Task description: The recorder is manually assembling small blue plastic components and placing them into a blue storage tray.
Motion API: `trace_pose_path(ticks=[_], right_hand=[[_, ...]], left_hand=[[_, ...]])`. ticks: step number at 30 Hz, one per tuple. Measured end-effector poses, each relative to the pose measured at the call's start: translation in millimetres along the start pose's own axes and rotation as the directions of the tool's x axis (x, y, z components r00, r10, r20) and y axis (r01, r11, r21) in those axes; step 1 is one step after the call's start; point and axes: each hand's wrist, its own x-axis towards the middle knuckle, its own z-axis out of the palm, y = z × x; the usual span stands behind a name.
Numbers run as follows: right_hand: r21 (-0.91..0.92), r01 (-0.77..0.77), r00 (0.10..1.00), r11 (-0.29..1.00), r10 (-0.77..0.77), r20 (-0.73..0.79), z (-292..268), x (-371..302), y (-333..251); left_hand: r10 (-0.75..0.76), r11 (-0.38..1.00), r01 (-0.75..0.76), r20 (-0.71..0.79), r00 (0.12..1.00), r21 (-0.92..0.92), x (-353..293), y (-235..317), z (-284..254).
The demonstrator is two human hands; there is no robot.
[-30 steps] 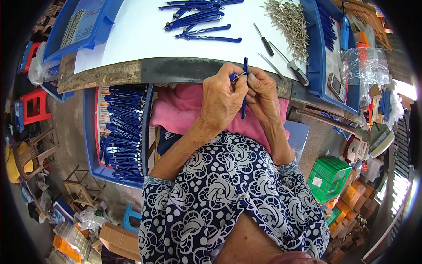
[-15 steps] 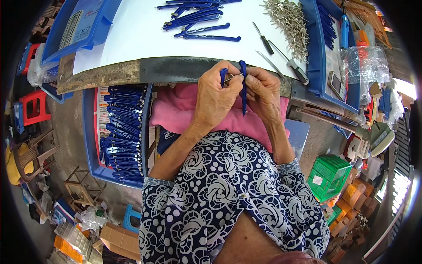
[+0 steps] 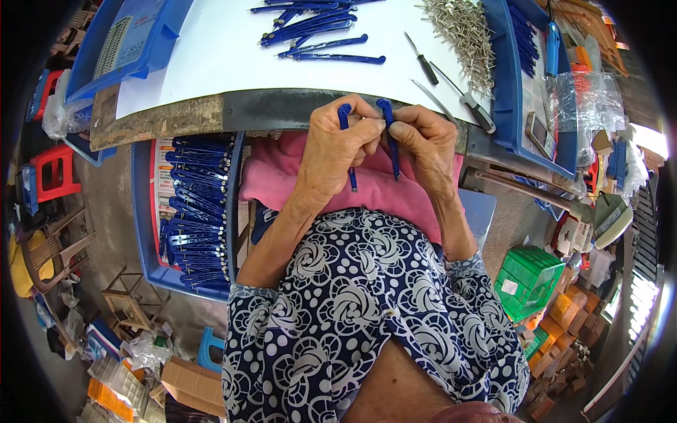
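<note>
Just past the table's front edge, over the pink cloth (image 3: pixel 275 185), both of my hands are closed. My left hand (image 3: pixel 330 144) grips a slim blue strip (image 3: pixel 345 118) with a rounded head; its narrow end pokes out below the fingers. Pinched in my right hand (image 3: pixel 431 144) is a similar blue strip (image 3: pixel 393 156), hanging nearly upright with its head on top. The left thumb and fingertips reach over to this second strip. Whether a small part sits between the fingertips is hidden. More blue strips (image 3: pixel 310 32) lie piled on the white table sheet (image 3: pixel 211 60).
Screwdrivers (image 3: pixel 423 67) lie at the table's right, beside a heap of small metal pins (image 3: pixel 462 39). A blue tray (image 3: pixel 502 92) bounds that side. Another blue bin (image 3: pixel 144 233), full of blue strips, stands below left. A green crate (image 3: pixel 525 282) is on the floor at right.
The left hand's strip has turned from mostly hidden in the fingers to hanging lengthwise, its lower end now visible. My hands have drawn slightly apart; the right strip tilts a little more.
</note>
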Motion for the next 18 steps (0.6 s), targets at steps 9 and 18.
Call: trace_pose_path(ticks=[9, 18], right_hand=[[-0.151, 0.087, 0.996, 0.985, -0.080, 0.048, -2.3, -2.2, -7.3], [-0.431, 0.647, 0.760, 0.630, -0.578, 0.297, -3.1, 8.9, -23.8]], left_hand=[[0.081, 0.988, -0.089, 0.069, 0.994, 0.123, 1.6, -4.7, -2.7], [-0.078, 0.964, 0.141, 0.271, 0.960, -0.224, 4.2, 1.6, -11.6]])
